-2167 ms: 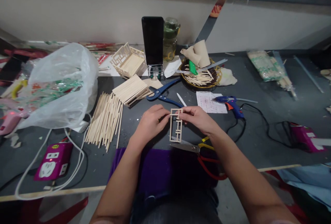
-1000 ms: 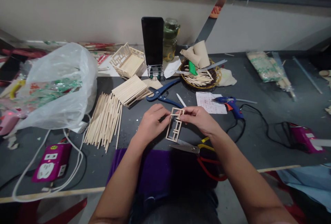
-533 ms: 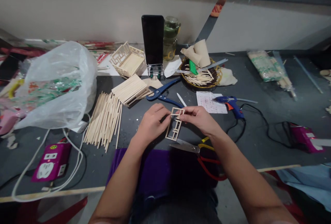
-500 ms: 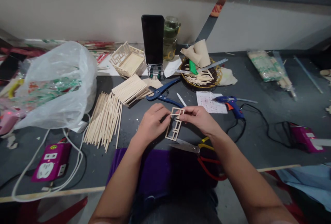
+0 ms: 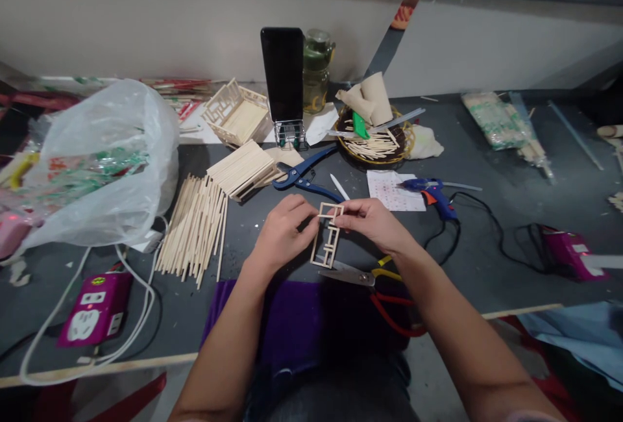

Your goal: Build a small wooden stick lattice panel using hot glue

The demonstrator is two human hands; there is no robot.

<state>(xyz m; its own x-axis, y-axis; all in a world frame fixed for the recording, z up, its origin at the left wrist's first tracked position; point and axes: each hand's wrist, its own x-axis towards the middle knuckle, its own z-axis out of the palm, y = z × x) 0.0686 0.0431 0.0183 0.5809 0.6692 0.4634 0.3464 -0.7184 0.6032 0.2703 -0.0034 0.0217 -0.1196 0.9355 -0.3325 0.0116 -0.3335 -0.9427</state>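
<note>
My left hand and my right hand pinch the top end of a small lattice frame of pale wooden sticks, one hand on each side of it. The frame hangs down, slightly tilted, just above the grey table. Scissors with red and yellow handles lie on the table directly under the frame's lower end. Both hands have their fingers closed on the frame.
A pile of loose wooden sticks and a stack of flat slats lie at left. Blue cutters, a blue glue gun, a basket of sticks, a phone on a stand, a plastic bag and a magenta power strip surround them.
The lattice frame tilted from upright to a slight slant and stays pinched in both hands. The view shifted a little to the right.
</note>
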